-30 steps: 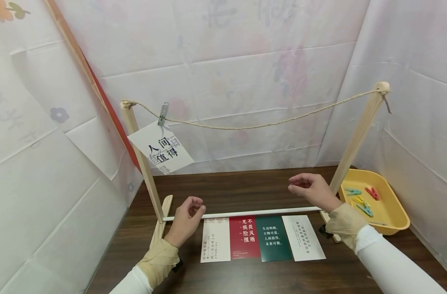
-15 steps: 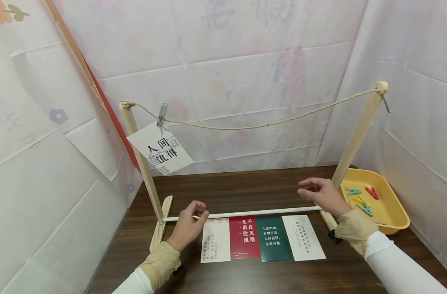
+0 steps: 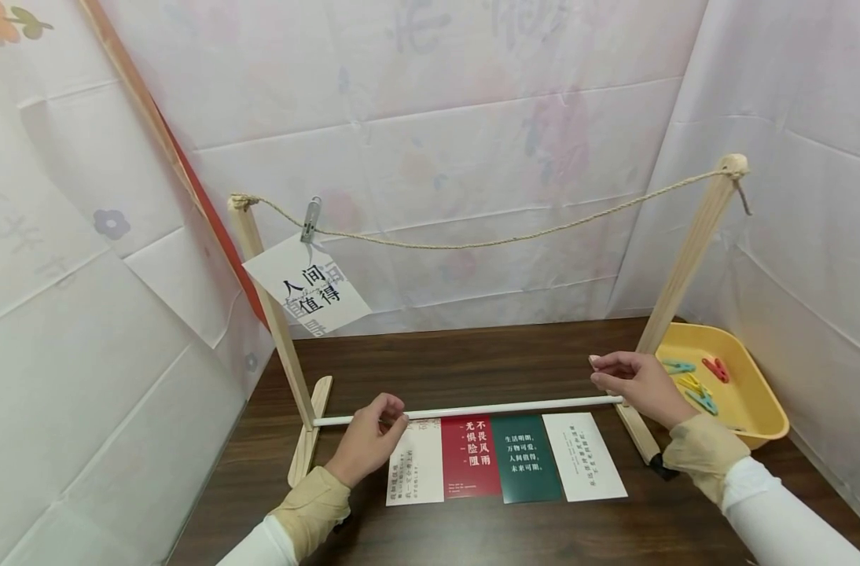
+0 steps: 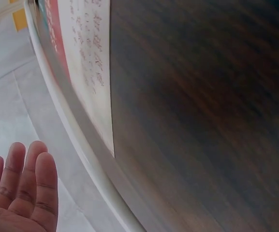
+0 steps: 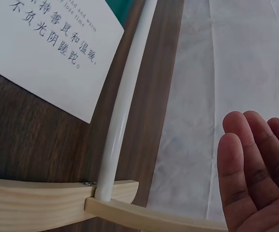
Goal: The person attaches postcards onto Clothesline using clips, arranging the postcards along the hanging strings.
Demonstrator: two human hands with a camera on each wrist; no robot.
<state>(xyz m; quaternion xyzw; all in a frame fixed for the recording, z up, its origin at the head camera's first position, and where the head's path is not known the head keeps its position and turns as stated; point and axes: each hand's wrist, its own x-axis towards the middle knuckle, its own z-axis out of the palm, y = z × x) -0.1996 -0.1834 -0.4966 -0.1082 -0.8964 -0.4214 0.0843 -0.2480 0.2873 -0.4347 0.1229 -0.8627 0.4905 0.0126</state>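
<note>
Left hand [image 3: 369, 436] at lower centre of the head view, right hand [image 3: 642, 385] at centre right; well apart, fingers loosely bent, nothing gripped. Both a little lower and further right than a second ago, most plainly the right: now before the lower end of the right post [image 3: 692, 251], with more of its wooden foot [image 3: 638, 436] in view. More of the upper left corner of the pale card [image 3: 419, 475] now behind the left hand. White rod [image 3: 515, 408] across the lower middle, partly behind the left hand; contact there hard to tell. Just below the rod, flat on the counter [image 3: 529, 534] and unmoved: pale card, red card [image 3: 465, 475], green card [image 3: 527, 483] and white card [image 3: 589, 460], in a row from left to right. At right edge, yellow tray [image 3: 751, 385], partly behind the right wrist; inside, red clip [image 3: 715, 370], yellow clip [image 3: 695, 384] and teal clips [image 3: 702, 403]. Upper left, unchanged: square card [image 3: 310, 291], tilted, hanging from rope [image 3: 465, 247] by metal clip [image 3: 311, 219].
</note>
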